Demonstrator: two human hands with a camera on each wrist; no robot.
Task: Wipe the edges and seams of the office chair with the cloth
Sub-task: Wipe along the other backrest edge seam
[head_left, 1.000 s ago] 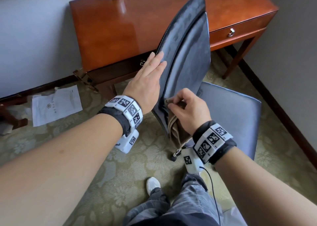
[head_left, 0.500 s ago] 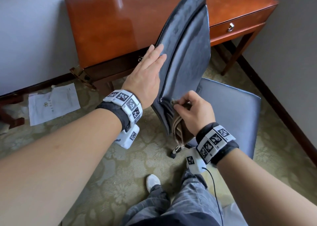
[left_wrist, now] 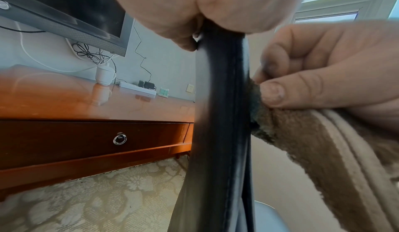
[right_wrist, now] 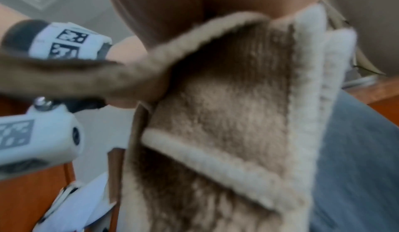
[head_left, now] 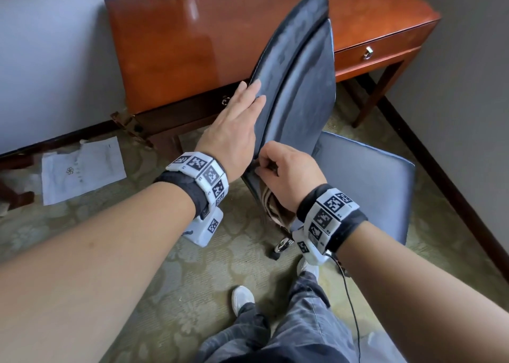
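The office chair has a dark leather backrest [head_left: 300, 68] seen edge-on and a grey-blue seat [head_left: 366, 180]. My left hand [head_left: 237, 125] lies flat with straight fingers against the backrest's left face, steadying it. My right hand [head_left: 286, 169] pinches a brown cloth [head_left: 275, 208] and presses it against the lower edge seam of the backrest. In the left wrist view the backrest edge [left_wrist: 218, 116] runs down the middle, and the right hand's fingers [left_wrist: 302, 88] pinch the cloth [left_wrist: 313, 147] against it. The cloth [right_wrist: 226, 116] fills the blurred right wrist view.
A wooden desk [head_left: 192, 43] with ring-pull drawers stands just behind the chair, against a grey wall. Sheets of paper [head_left: 82, 167] lie on the patterned carpet at left. My legs and shoes [head_left: 242, 299] are below the chair. A wall and dark skirting board [head_left: 446, 183] run along the right.
My right hand has slid the cloth along the lower backrest edge, closer to my left wrist. The left hand has stayed flat on the backrest.
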